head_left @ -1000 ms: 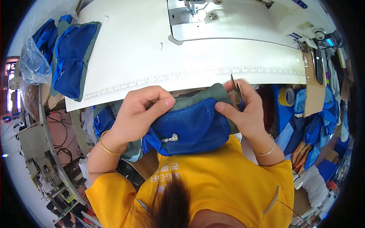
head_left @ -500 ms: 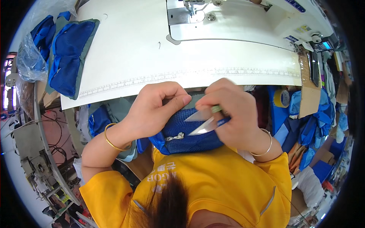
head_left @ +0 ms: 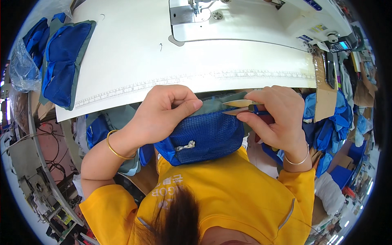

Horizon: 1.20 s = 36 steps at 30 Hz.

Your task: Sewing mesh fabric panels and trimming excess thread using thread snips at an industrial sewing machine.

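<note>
The blue mesh pouch (head_left: 204,136) is pinched by its grey-green border (head_left: 214,105) in the left hand (head_left: 169,114), mesh below the fingers; opened thread snips (head_left: 241,110) are grasped in the right hand (head_left: 279,116), beside the border. Mesh seems already attached; no completed cut is visible.

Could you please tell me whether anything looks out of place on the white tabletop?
One small thing: a dark thread-like scrap lies loose on the white tabletop, left of the sewing machine, attached to nothing visible.
</note>
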{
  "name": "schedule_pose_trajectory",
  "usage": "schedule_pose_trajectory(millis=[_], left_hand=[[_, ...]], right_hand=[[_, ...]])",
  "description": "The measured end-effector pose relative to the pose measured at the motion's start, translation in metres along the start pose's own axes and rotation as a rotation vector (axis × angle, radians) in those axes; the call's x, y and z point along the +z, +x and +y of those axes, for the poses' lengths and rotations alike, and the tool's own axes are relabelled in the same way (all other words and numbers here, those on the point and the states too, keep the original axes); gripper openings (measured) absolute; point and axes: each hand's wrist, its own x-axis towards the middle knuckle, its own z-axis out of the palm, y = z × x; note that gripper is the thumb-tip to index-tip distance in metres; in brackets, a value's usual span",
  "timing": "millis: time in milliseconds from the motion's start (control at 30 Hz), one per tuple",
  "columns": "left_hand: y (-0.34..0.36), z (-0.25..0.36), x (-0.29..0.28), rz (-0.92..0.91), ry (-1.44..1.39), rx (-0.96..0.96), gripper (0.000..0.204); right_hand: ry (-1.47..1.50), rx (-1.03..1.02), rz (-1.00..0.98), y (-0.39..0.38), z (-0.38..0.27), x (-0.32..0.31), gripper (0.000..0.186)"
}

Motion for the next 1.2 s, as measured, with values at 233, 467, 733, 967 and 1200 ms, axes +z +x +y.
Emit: schedule_pose_trajectory(millis=[233,467,733,967,1200], left_hand=[[-0.002,0.002,0.004,-0.022,0.019,-0.005,0.013],[-0.001,0.001,0.007,-0.044,0.037,0.000,0.012],[0.000,-0.003,0.003,-0.023,0.071,-0.030,0.012],[0.000,-0.002,0.004,-0.026,0.031,-0.052,0.012],[0.000,-0.004,0.005,-0.038,0.013,-0.046,0.012]], right_hand=[[0.008,0.047,-0.210,0.012,-0.003,-0.006,0.032],[0.043,0.021,-0.338,0.019,-0.008,-0.005,0.035],[0.077,0.053,-0.379,0.019,-0.010,-0.010,0.033],[0.028,0.063,-0.304,0.016,-0.011,-0.003,0.034],[0.028,0.217,-0.049,0.019,-0.009,0.010,0.036]])
